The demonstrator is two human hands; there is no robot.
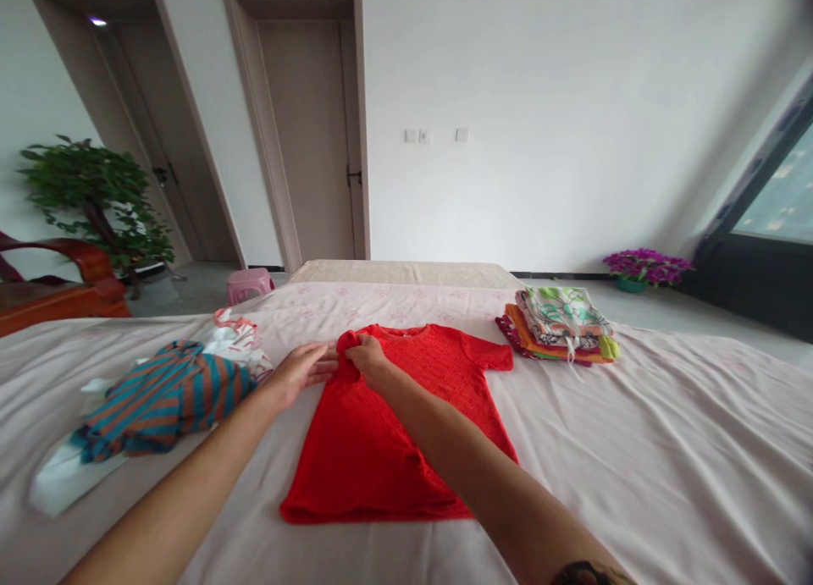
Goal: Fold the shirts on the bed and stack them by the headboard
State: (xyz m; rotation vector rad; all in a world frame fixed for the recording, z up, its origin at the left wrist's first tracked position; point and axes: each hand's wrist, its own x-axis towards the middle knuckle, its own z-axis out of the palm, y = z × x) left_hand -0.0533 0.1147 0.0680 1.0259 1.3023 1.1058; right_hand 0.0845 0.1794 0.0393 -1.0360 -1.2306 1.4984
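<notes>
A red short-sleeved shirt [387, 433] lies flat on the pale pink bed sheet [666, 449], neck towards the far side. My right hand [367, 356] pinches the folded-in left sleeve near the shoulder. My left hand [303, 370] rests beside it at the shirt's left edge, fingers stretched out and touching the fabric. The shirt's right sleeve is spread out flat.
A loose heap of clothes with a teal-and-orange striped garment [158, 399] lies at the left. A stack of folded colourful clothes [559, 322] sits at the far right. Beyond the bed stand a pink stool [249, 284], a wooden chair [57, 289], a plant and doors.
</notes>
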